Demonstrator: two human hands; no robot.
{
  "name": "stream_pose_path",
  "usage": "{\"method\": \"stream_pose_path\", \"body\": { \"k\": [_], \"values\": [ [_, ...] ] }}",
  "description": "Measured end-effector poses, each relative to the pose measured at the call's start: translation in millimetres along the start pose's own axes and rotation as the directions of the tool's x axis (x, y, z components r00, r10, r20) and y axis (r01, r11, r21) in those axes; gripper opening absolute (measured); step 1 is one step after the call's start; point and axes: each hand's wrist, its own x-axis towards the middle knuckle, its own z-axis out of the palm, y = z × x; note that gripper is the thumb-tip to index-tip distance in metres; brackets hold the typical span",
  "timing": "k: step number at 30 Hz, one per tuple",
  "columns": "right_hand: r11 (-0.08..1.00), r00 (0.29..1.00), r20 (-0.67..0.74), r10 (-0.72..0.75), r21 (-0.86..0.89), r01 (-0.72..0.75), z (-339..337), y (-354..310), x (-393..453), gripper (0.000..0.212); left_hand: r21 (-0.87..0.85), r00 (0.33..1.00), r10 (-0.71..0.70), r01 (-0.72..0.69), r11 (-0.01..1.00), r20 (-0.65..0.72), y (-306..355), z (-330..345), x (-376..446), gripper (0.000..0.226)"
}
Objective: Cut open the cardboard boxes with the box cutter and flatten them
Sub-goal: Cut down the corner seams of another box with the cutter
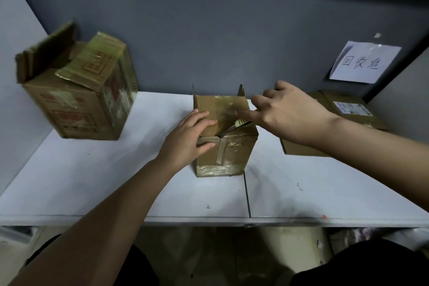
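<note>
Under right fingers point(260, 102) — box cutter point(240, 122), on box point(226, 146).

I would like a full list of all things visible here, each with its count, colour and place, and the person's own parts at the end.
small taped box: 1, brown, table centre, far flaps raised
box cutter: 1, yellowish, partly hidden, at the small box's top seam under the right hand
large box: 1, brown with red print, far left of table, top flaps open
flat box: 1, brown with white label, right side by the wall, behind the right arm
paper sign: 1, white with handwriting, on the wall at right
table: 1, white, across the view
wall: 1, grey, behind the table
left hand: 1, pressing the small box's near-left top
right hand: 1, over the small box's right side, apparently holding the box cutter
</note>
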Motion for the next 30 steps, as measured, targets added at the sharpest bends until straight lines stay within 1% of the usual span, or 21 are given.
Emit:
{"method": "stream_pose_path", "body": {
  "k": [2,5,8,12,14,16,17,19,22,25,28,30],
  "values": [
    [0.999,1.000,-0.006,-0.013,0.031,0.013,-2,1,-1,0.040,-0.001,1.000,0.017,-0.017,1.000,0.006,-1,-1,0,0.051],
    [0.999,1.000,-0.003,-0.027,0.022,0.027,-5,4,-3,0.040,-0.002,1.000,0.025,-0.025,1.000,0.007,-2,-2,0,0.051],
    [0.999,1.000,0.022,-0.014,-0.049,0.016,-5,4,-9,0.041,-0.010,1.000,0.027,-0.027,1.000,0.001,-2,-1,0,0.050],
    [0.992,0.998,0.057,0.038,-0.119,-0.031,-3,16,-23,0.036,-0.014,1.000,0.020,-0.020,1.000,-0.001,-5,-2,-1,0.050],
    [0.991,0.994,0.030,0.103,-0.087,-0.100,-6,33,-37,0.042,-0.017,1.000,0.014,-0.014,1.000,0.000,-6,-1,-2,0.051],
    [0.976,0.977,-0.007,0.214,-0.049,-0.214,-10,45,-47,0.052,-0.032,1.000,0.014,-0.014,0.999,-0.001,-5,0,-2,0.051],
    [0.969,0.969,-0.020,0.246,-0.032,-0.246,-11,45,-47,0.048,-0.040,1.000,0.017,-0.017,0.999,-0.005,-4,1,-2,0.050],
    [0.971,0.972,-0.025,0.235,0.043,-0.234,-11,33,-45,0.034,-0.059,1.000,0.014,-0.014,0.998,-0.011,0,3,-2,0.049],
    [0.966,0.977,0.000,0.213,0.152,-0.210,1,10,-41,0.037,-0.067,1.000,-0.017,0.015,0.998,-0.026,4,3,-1,0.048],
    [0.955,0.970,0.015,0.242,0.173,-0.240,13,0,-41,0.025,-0.049,0.999,-0.020,0.018,0.999,-0.030,5,3,0,0.049],
    [0.944,0.964,0.038,0.262,0.196,-0.265,17,-2,-45,0.030,-0.046,0.998,-0.036,0.033,0.998,-0.049,7,5,1,0.053],
    [0.940,0.961,0.037,0.276,0.198,-0.277,17,1,-52,0.030,-0.027,0.998,-0.049,0.048,0.998,-0.041,8,6,1,0.059]
  ]
}}
